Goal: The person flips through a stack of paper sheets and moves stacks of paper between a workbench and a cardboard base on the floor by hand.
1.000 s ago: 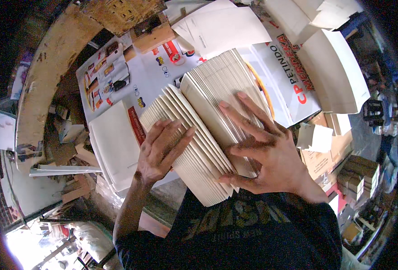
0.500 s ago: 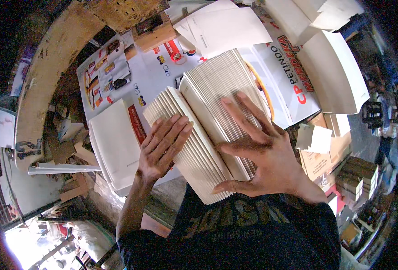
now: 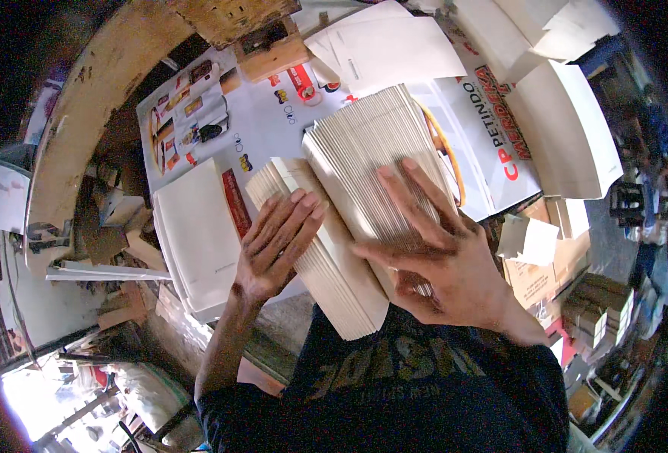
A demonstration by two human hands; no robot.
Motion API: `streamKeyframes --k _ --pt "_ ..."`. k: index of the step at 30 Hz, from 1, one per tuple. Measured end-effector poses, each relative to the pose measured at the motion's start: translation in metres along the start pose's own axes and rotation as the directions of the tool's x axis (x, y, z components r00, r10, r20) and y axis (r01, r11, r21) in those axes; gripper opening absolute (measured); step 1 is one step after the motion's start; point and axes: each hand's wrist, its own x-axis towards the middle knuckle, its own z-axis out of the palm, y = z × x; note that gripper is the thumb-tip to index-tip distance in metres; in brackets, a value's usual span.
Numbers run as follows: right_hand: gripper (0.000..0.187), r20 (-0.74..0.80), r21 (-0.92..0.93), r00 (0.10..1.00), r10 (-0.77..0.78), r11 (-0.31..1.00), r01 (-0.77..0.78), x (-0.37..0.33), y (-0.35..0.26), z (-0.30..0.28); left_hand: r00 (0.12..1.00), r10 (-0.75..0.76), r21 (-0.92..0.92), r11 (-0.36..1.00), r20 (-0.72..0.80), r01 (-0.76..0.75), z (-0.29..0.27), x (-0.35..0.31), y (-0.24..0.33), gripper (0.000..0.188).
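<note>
Cream paper in thin layers forms the wide stack (image 3: 364,151); close along its left lies a narrower stack (image 3: 343,278). The left hand (image 3: 272,253), fingers extended, rests on the latter — the right hand (image 3: 451,264) splays over the former. Apparently steadying layers — next calls for even pressure.

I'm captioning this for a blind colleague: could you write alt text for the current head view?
A left hand lies on a thick stack of pale sheets; the right hand, spread out, is on a second stack beside it. Beneath is a colourful printed sheet, with more white sheets at its left.
</note>
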Motion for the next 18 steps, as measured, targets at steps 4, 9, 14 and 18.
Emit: streamKeyframes --k 4,9,14,18 --pt "0.031 -0.056 0.109 0.998 -0.031 0.993 0.037 -0.001 -0.004 0.005 0.998 0.018 0.003 1.000 0.055 -0.018 -0.005 0.012 0.003 0.048" --pt "0.038 -0.116 0.141 0.993 -0.022 0.989 0.038 0.000 -0.005 0.006 0.997 0.010 -0.016 1.000 0.081 -0.009 -0.004 0.016 0.004 0.049" --pt "0.034 -0.071 0.133 0.997 0.007 0.991 0.003 0.003 -0.009 0.004 0.997 -0.035 0.028 0.999 0.067 0.033 -0.006 0.003 0.005 0.048" --pt "0.062 -0.045 0.009 0.999 -0.024 1.000 0.024 0.005 -0.011 0.004 0.999 0.028 0.073 0.997 -0.045 -0.024 -0.005 -0.010 0.002 0.047"
